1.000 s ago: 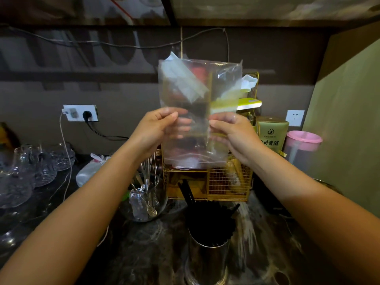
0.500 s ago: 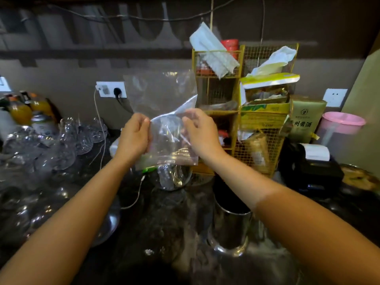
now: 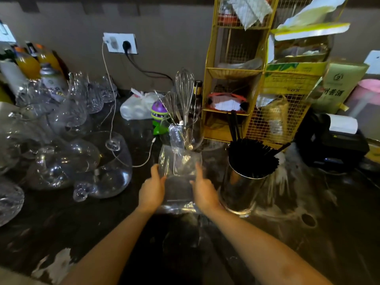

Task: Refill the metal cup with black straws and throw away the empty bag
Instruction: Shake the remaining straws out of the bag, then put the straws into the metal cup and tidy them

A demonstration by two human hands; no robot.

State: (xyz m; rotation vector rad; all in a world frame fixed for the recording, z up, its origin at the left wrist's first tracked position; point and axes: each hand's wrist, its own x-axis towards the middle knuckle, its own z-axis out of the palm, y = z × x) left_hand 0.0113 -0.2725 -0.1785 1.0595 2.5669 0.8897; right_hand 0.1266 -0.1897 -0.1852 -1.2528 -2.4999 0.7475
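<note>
A clear, empty plastic bag (image 3: 179, 171) is held low over the dark counter, folded flat between both hands. My left hand (image 3: 151, 190) grips its left edge and my right hand (image 3: 204, 192) grips its right edge. Just to the right stands the shiny metal cup (image 3: 240, 192), packed with black straws (image 3: 251, 157) that fan out above its rim. The cup is a short gap from my right hand, not touching it.
Many clear glasses (image 3: 67, 157) crowd the counter's left side. A glass jar with a whisk and utensils (image 3: 184, 112) stands behind the bag. A yellow wire rack (image 3: 255, 83) rises at the back, a black receipt printer (image 3: 337, 138) to its right. A white cable (image 3: 111, 112) hangs from the wall socket.
The bag has come down from chest height to just above the counter and is folded smaller. My view has tilted down and left, and the cup now sits to the right.
</note>
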